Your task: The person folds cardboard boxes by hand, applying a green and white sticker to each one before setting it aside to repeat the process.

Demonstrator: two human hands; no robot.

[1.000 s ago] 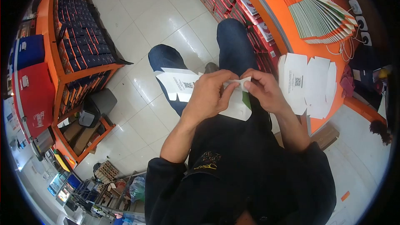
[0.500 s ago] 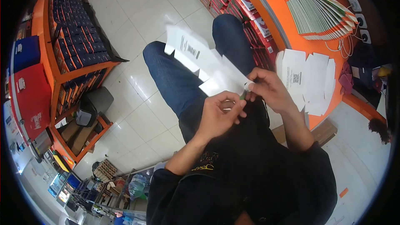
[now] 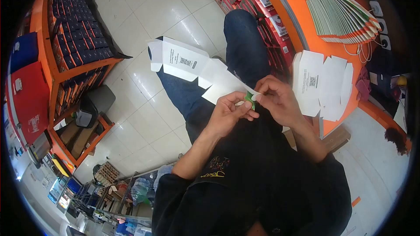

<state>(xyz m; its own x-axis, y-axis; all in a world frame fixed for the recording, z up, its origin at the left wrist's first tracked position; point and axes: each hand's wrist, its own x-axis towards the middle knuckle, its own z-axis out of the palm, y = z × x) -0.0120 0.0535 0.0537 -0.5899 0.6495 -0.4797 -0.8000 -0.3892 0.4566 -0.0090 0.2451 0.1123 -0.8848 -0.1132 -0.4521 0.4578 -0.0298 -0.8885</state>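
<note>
A flattened white cardboard box (image 3: 178,59) with printed text and a QR code lies across my thighs, its narrow end reaching up to my fingers. My left hand (image 3: 228,112) is closed in a pinch on a small shiny green piece (image 3: 249,99), whose exact kind I cannot make out. Close beside it, my right hand (image 3: 281,101) is closed at the box's narrow end, thumb and forefinger nearly touching the green piece. The fingers partly hide both the green piece and the box's tip.
More flat white boxes (image 3: 323,85) lie on the orange counter (image 3: 288,13) at right. Behind them stands a row of folded orange-and-white paper bags (image 3: 343,15) with string handles. Dark boxes fill the orange shelf (image 3: 81,28) at left; red packs (image 3: 262,22) line the counter's front.
The white box has swung left and lies flatter, showing its print more clearly. More of the green piece now shows between my hands.
</note>
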